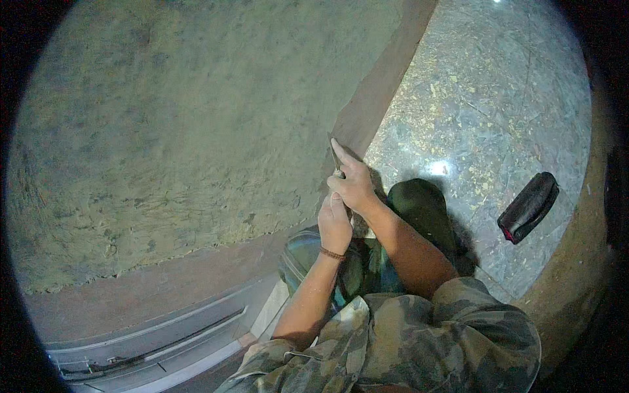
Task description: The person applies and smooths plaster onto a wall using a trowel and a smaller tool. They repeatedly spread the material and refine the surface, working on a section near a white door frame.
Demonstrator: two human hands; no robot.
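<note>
A thin-bladed tool that looks like a small trowel (335,157) points away from me, its blade seen almost edge-on. My right hand (356,183) is closed around its near part, with the index finger stretched along the blade. Just below, my left hand (335,226) is also closed, against the right hand at the handle end; the handle is hidden by the fingers. The blade tip lies by the ragged edge of a broad grey-green plastered surface (196,131), where a bare brown strip (367,108) borders it. Whether the tip touches cannot be told.
To the right spreads a speckled grey floor (485,98). A dark, rolled, pouch-like object (528,208) lies on it. A pale frame with long grooves (157,347) runs along the lower left. My bent knee (422,206) is close beside my right forearm.
</note>
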